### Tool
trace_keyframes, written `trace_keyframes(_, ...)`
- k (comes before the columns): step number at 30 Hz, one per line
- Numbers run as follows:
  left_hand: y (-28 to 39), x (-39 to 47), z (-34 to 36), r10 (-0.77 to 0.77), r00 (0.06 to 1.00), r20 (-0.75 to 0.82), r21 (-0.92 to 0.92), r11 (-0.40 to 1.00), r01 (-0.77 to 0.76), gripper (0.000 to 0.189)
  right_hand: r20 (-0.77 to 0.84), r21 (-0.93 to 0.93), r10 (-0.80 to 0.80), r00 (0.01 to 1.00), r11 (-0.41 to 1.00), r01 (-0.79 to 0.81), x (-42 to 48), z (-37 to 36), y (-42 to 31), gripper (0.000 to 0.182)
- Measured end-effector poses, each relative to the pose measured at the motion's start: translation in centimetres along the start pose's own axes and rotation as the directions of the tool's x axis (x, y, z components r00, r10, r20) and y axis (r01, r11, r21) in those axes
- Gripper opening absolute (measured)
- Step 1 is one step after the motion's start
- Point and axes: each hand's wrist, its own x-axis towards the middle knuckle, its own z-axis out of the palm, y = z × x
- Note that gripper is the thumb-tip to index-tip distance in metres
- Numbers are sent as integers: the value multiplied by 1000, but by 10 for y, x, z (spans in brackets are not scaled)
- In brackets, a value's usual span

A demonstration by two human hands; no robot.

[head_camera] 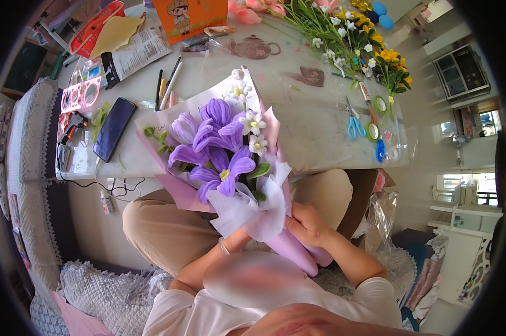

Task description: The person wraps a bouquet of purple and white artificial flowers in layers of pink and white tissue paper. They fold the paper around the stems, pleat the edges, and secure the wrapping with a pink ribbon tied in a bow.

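Observation:
A bouquet of purple pipe-cleaner flowers [225,161], with small white blossoms [253,122] and green leaves, stands tilted over my lap. Lilac and white wrapping paper [181,191] surrounds it, and white gauzy wrap [253,212] gathers around its lower part. My right hand [305,224] grips the narrow lower part of the wrapping from the right side. From the left, my left hand [243,236] reaches to the gauzy wrap; its fingers are hidden behind or under it, so its grasp does not show.
On the table [320,147] lie a dark phone [115,129], a glue gun [73,126], pens [165,86], blue-handled scissors [356,127] and green tape rolls [372,131]. Yellow and white flowers [362,50] fill the far right. An orange bag [194,19] and red basket [95,29] stand at the back.

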Motion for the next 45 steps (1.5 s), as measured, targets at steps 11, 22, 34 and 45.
trace_keyframes(11, -25, 1, -16, 45, 999, 18, -189, 981, -41, 33, -87, 157, 47, 995, 987, -33, -10, 14, 12, 24)
trace_keyframes(22, 27, -7, 7, 140, 989, 45, -3, 990, -140, 35, -170, -109, -115, 979, 989, 97, -6, 20, 10, 23)
trace_keyframes(34, 33, -13, 13, 85, 993, 86, -422, 906, -42, 48, -293, 113, 85, 952, 992, -54, -15, 29, 1, 17)
trace_keyframes(45, 26, -15, 9, 101, 983, 152, -472, 881, -18, 41, -297, -149, -153, 943, 982, 113, -13, 31, 10, 12)
